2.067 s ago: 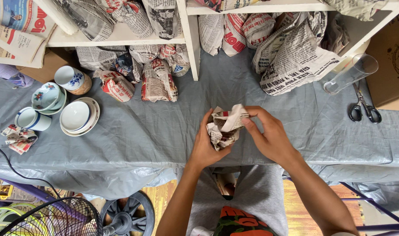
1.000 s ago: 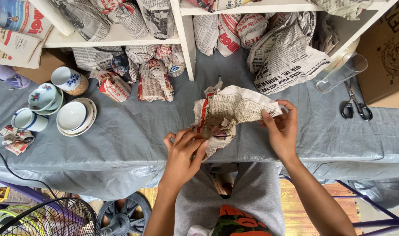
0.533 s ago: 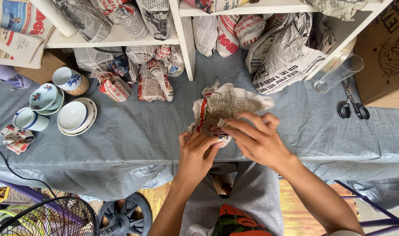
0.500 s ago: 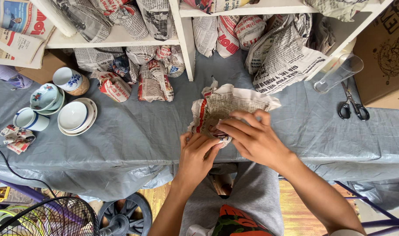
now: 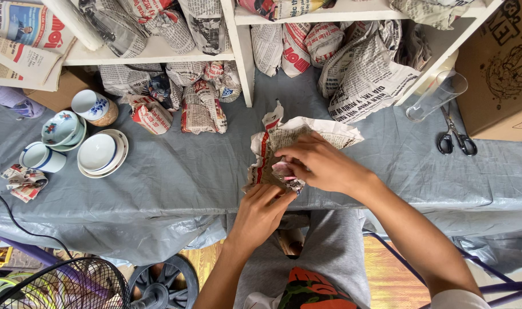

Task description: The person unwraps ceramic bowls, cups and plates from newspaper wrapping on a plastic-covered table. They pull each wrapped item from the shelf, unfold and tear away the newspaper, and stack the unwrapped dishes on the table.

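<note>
1. Our left hand [image 5: 259, 210] grips the near edge of the crumpled newspaper sheet [image 5: 295, 143].
2. Our right hand [image 5: 318, 166] pinches a small pinkish object [image 5: 284, 170] inside it.
3. The sheet lies on the grey table cover [image 5: 175, 177], below the white shelf [image 5: 243, 51].

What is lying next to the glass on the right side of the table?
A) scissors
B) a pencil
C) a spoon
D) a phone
A: black-handled scissors lie on the grey cloth just right of the tipped clear glass, away from both hands.
</note>
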A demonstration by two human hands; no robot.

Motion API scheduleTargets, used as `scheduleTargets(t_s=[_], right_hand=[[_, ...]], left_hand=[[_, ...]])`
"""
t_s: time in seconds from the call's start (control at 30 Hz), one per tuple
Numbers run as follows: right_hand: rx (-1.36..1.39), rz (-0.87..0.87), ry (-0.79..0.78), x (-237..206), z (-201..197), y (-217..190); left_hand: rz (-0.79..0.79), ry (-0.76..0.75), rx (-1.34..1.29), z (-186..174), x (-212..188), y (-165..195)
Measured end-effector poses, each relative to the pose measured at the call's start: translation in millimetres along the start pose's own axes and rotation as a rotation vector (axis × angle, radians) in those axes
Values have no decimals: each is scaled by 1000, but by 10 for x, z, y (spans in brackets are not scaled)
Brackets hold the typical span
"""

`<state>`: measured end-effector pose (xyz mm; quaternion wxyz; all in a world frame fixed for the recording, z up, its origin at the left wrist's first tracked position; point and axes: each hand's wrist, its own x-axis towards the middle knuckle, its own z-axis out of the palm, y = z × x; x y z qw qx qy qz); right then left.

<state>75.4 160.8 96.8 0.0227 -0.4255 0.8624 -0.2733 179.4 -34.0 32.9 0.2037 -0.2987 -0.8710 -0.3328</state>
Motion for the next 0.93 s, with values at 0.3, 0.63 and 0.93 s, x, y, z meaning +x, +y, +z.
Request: scheduleTargets(t_s=[0.3, 0.63, 0.93], right_hand=[[312, 35, 241, -705, -268, 376], [-125, 115, 327, -1239, -94, 917], [-366, 154, 202, -1341, 18, 995]], left_hand=[[46, -91, -66, -75, -45, 23], [113, -280, -85, 108, -88, 200], [-179, -255, -70, 10, -387, -9]])
